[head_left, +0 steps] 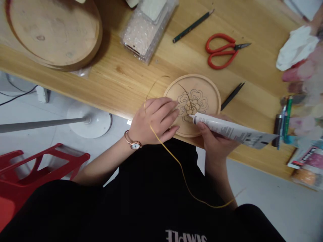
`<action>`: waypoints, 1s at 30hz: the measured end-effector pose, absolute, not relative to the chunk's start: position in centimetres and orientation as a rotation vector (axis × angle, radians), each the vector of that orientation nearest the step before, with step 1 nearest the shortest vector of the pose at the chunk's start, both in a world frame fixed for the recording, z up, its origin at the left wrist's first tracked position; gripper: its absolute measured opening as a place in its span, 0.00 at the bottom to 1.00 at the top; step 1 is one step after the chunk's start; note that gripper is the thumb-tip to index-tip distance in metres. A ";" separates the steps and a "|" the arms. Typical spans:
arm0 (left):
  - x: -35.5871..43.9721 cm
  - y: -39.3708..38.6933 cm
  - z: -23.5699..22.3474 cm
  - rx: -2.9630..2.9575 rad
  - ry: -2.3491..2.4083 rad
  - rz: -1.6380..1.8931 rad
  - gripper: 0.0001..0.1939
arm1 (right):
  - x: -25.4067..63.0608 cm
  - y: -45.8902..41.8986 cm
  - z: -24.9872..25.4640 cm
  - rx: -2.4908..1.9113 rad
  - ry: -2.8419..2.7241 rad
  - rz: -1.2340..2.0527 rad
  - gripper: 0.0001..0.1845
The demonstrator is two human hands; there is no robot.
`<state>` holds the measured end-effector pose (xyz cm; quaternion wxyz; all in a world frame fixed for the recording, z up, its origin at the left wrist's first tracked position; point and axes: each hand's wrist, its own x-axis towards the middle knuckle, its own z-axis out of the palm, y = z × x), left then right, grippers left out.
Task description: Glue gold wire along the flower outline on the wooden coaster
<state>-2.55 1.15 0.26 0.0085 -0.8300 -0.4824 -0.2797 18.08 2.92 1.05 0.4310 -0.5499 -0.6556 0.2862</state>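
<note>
My right hand [217,141] is wrapped round a white squeeze tube [227,129], thumb on its side. The tube's narrow nozzle points left, at the flower drawing [193,106] on a round wooden plate with a raised rim [219,97]. My left hand [158,119] lies palm down over the plate's left edge, fingers stretched out and slightly apart; what is under its palm is hidden. A thin gold cord [180,164] loops from the drawing round to my left hand, crosses its back and trails over my dark shirt to my right forearm.
Red-handled scissors [222,52], a dark pencil [193,26] and black tweezers [232,95] lie beyond the plate. A bubble-wrapped package [146,33] and a larger wooden disc [58,33] are at left. Pens [287,116] crowd the right; a red stool [45,164] stands below.
</note>
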 end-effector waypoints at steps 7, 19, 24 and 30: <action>-2.6 1.2 0.2 -2.644 -1.503 -0.958 0.16 | 18.1 2.8 1.0 -1.354 -1.617 0.734 0.09; -2.6 1.3 0.3 -2.574 -1.471 -0.937 0.16 | 18.0 2.6 1.0 -1.362 -1.578 0.758 0.07; -2.6 1.3 0.0 -2.584 -1.459 -0.986 0.17 | 18.2 2.7 0.7 -1.354 -1.606 0.717 0.09; -2.6 1.3 -0.1 -2.602 -1.469 -0.999 0.17 | 18.4 2.7 0.6 -1.339 -1.611 0.739 0.09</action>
